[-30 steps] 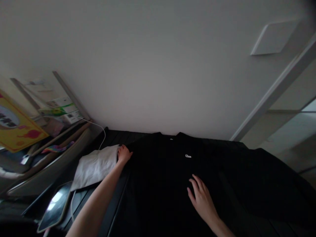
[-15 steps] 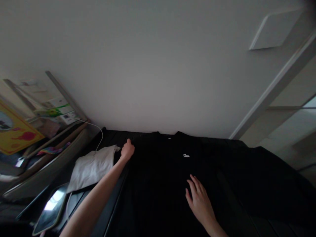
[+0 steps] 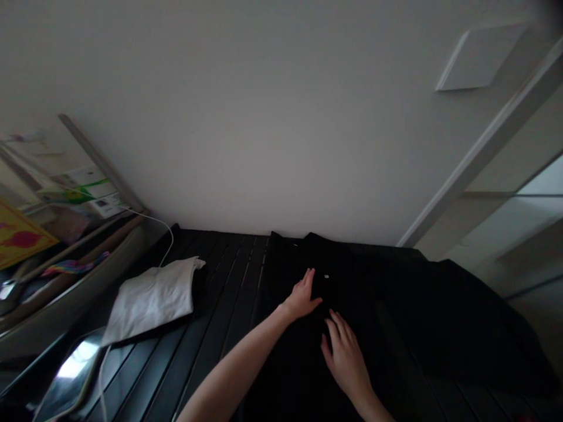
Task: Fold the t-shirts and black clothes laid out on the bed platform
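Note:
A black shirt [image 3: 285, 366] is spread on a dark slatted surface, its collar close to the wall. A small white mark [image 3: 326, 276] shows on the upper front. My left hand [image 3: 303, 297] lies on the shirt's upper middle with fingers stretched out. Just below and to its right, my right hand [image 3: 345, 351] rests on the cloth, fingers spread and slightly bent. The left side of the shirt is turned in toward the middle, while dark cloth reaches far out to the right. Folds in the black fabric are hard to make out in the dim light.
A folded pale cloth [image 3: 153, 299] lies on the slats [image 3: 220, 281] to the left. Below it is a phone [image 3: 73, 372] with a white cable [image 3: 102, 375]. A pale wall [image 3: 281, 117] bounds the far side. Cluttered shelving [image 3: 88, 193] stands at the far left.
My left hand has moved right from the shirt's left edge to its middle, bringing that side inward and uncovering slats. The white mark is now partly covered. My right hand stays about in place.

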The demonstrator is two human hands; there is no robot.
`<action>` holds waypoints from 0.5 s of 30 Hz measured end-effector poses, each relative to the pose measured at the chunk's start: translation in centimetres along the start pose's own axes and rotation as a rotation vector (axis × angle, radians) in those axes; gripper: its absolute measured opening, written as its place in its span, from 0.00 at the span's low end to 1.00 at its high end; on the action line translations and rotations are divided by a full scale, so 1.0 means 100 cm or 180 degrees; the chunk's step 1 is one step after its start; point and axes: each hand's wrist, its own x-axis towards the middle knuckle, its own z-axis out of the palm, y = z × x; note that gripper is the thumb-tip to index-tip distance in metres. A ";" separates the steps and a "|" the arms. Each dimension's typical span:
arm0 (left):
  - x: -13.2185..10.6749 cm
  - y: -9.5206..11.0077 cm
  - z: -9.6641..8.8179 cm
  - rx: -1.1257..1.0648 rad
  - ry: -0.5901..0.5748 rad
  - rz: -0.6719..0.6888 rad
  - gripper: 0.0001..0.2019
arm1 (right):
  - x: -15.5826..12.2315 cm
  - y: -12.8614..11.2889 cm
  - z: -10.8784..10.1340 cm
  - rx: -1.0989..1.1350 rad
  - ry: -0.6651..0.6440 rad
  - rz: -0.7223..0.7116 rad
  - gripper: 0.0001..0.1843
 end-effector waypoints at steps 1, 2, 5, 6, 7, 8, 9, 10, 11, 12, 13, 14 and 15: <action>-0.010 -0.004 0.006 0.0143 -0.0072 0.0000 0.43 | 0.000 0.000 0.000 -0.0012 -0.0007 -0.0013 0.20; -0.022 -0.006 0.008 0.0353 -0.0065 -0.0040 0.41 | 0.001 0.001 0.000 -0.0018 -0.0013 -0.0026 0.20; -0.066 -0.008 -0.002 0.1077 0.0214 -0.0480 0.37 | 0.002 0.002 0.000 -0.0006 -0.0016 -0.0053 0.19; -0.083 -0.007 -0.008 0.1288 0.0294 -0.0724 0.35 | 0.002 0.002 0.000 0.0002 -0.0011 -0.0058 0.19; -0.101 -0.005 -0.015 0.1462 0.0337 -0.0969 0.32 | 0.003 0.002 0.000 0.0011 -0.0009 -0.0061 0.19; -0.118 -0.003 -0.020 0.1600 0.0357 -0.1184 0.30 | 0.003 0.001 0.000 0.0023 -0.0006 -0.0060 0.18; -0.136 -0.002 -0.025 0.1709 0.0348 -0.1348 0.27 | 0.002 0.001 0.000 0.0042 0.0000 -0.0052 0.18; -0.153 0.000 -0.028 0.1794 0.0322 -0.1472 0.24 | 0.002 0.000 0.000 0.0069 0.0012 -0.0033 0.18; -0.169 0.003 -0.030 0.1858 0.0292 -0.1565 0.22 | 0.001 0.000 0.000 0.0104 0.0023 -0.0011 0.20; -0.184 0.005 -0.031 0.1899 0.0254 -0.1636 0.21 | 0.000 0.000 0.000 0.0146 0.0033 0.0014 0.22; -0.198 0.009 -0.031 0.1920 0.0231 -0.1701 0.20 | 0.000 0.000 0.000 0.0193 0.0033 0.0041 0.24; -0.210 0.012 -0.031 0.1925 0.0217 -0.1762 0.19 | 0.001 0.001 0.001 0.0236 0.0012 0.0078 0.26; -0.221 0.017 -0.030 0.1916 0.0204 -0.1820 0.18 | 0.004 0.002 0.002 0.0275 -0.0034 0.0132 0.28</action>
